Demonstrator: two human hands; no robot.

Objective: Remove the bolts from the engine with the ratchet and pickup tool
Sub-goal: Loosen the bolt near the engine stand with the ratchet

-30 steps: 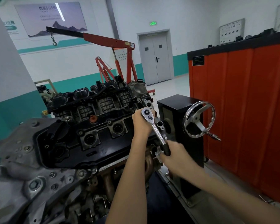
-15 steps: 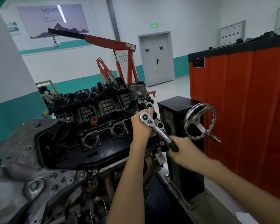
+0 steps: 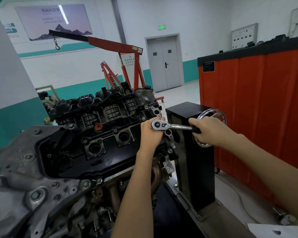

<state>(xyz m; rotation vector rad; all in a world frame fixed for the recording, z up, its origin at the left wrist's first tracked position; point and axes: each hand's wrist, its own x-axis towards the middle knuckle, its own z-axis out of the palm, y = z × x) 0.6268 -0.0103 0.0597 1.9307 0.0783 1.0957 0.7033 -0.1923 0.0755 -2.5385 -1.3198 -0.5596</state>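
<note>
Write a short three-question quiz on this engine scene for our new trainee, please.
1. True or false: the right hand grips the ratchet by its black handle.
2. Where is the left hand? A. cupped at the ratchet's head B. on the handle's end C. hanging free
3. Fill in: from its head at the engine, the handle points to the person's ____.
Key: 1 true; 2 A; 3 right.
</note>
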